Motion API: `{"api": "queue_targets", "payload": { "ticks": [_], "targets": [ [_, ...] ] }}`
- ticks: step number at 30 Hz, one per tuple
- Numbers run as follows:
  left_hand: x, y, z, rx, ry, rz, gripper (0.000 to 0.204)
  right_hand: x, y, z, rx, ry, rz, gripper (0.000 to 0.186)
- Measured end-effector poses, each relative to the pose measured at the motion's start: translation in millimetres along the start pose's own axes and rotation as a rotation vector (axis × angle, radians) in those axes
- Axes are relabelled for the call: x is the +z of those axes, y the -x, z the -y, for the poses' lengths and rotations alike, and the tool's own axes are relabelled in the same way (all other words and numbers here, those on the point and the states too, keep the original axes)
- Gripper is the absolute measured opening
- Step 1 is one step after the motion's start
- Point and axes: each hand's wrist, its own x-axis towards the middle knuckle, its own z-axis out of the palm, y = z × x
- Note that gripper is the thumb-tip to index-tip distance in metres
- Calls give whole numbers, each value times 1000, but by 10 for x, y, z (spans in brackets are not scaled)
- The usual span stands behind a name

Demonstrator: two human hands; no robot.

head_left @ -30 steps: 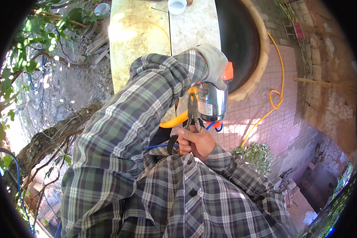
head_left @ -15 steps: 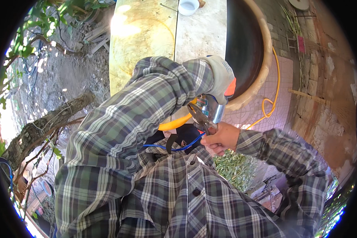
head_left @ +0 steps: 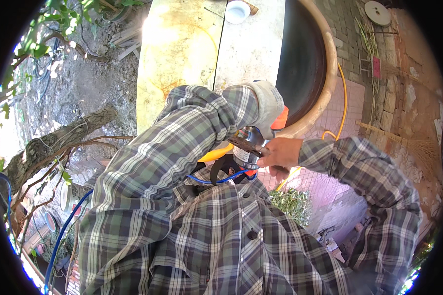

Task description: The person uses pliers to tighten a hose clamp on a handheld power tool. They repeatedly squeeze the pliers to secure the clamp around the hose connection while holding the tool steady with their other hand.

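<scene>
Head view: right hand [head_left: 282, 151], no glove, is closed around the handle end of the pliers [head_left: 247, 145]. Pliers lie across the silver cylinder [head_left: 242, 156], head end to picture left; can't tell if they bite on anything. Cylinder sits just in front of the torso, near the nearer end of the pale boards [head_left: 248, 49]. Left hand [head_left: 270, 104], in an off-white glove, is at the cylinder's upper end, next to an orange-red part [head_left: 280, 119]. Its fingers are hidden, can't tell if it's gripping. Yellow hose [head_left: 215, 154] at cylinder's left, blue cable [head_left: 221, 181] below. Big dark vat [head_left: 326, 88] right of the boards, white bowl [head_left: 237, 12] at their far end.
</scene>
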Motion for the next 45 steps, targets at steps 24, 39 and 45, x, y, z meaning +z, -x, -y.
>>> {"api": "queue_targets", "payload": {
  "ticks": [24,39,45],
  "targets": [
    [1734,923,11,-530,1606,-684,51,615,-492,-369,-560,-785,-305,37],
    [1561,917,-231,-679,804,-427,34,604,-398,-383,-553,-754,-286,33],
    [1554,917,-351,-735,712,-376,34,671,-353,-401,-589,-765,-90,36]
  ]
}}
